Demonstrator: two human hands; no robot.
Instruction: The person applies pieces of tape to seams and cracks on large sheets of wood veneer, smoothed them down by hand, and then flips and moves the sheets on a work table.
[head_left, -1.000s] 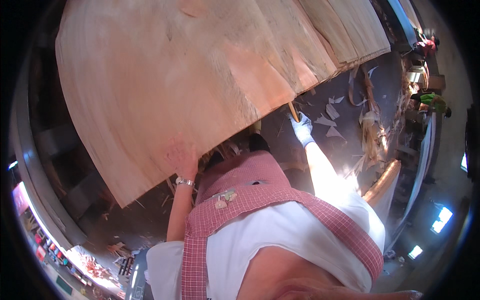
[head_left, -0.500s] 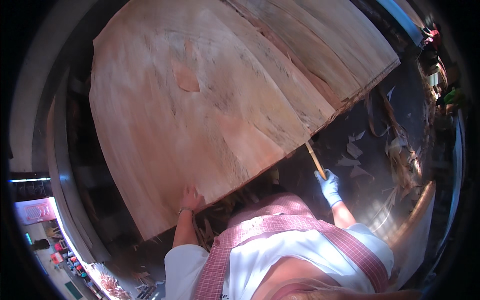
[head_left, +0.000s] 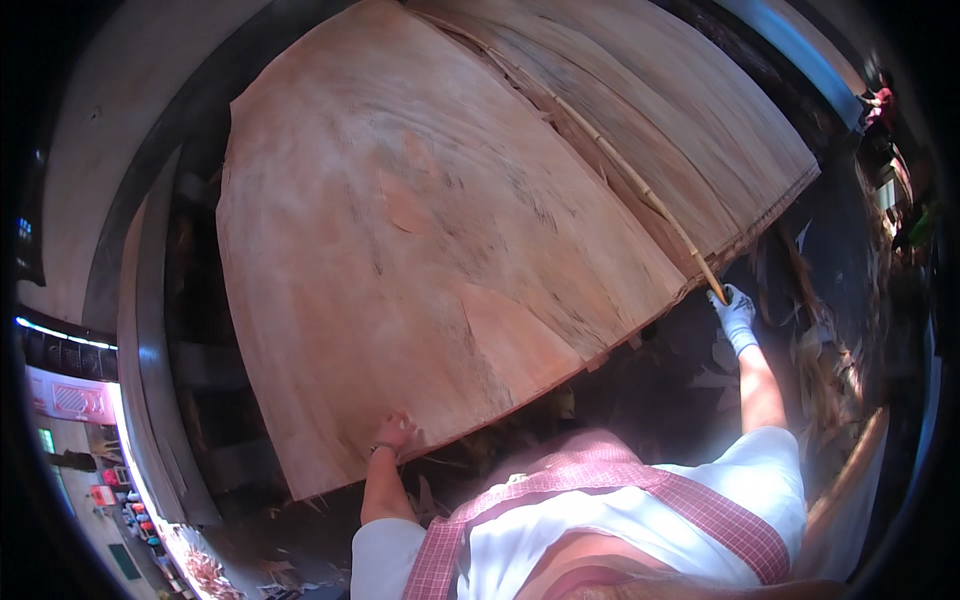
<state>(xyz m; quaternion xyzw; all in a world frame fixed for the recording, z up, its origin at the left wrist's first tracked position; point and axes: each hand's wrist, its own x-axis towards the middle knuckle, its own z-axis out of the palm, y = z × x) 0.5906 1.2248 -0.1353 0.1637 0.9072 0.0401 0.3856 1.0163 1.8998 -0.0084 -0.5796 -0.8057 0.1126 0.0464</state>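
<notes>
A broad sheet of wood veneer (head_left: 330,250), pale brown with dark streaks and a torn patch, lies on a stack in front of me. My left hand (head_left: 397,432), bare with a band at the wrist, rests on the sheet by its near edge, fingers apart. In a pale glove, my right hand (head_left: 736,312) is wrapped round the near end of a long bamboo pole (head_left: 645,190). The pole slants away to the far left over the stack, along the right side of the broad sheet. More veneer sheets (head_left: 700,130) lie to the right of the pole.
Torn veneer strips (head_left: 835,340) hang and lie at the right, over a dark surface. Long boards (head_left: 150,350) curve along the left side. Another person in red (head_left: 880,105) is far off at the upper right. Scraps (head_left: 205,570) lie at the lower left.
My right hand has moved up and to the right. The pole, mostly hidden under the sheet before, now shows along its length on top of the stack. The left hand stays near the sheet's edge.
</notes>
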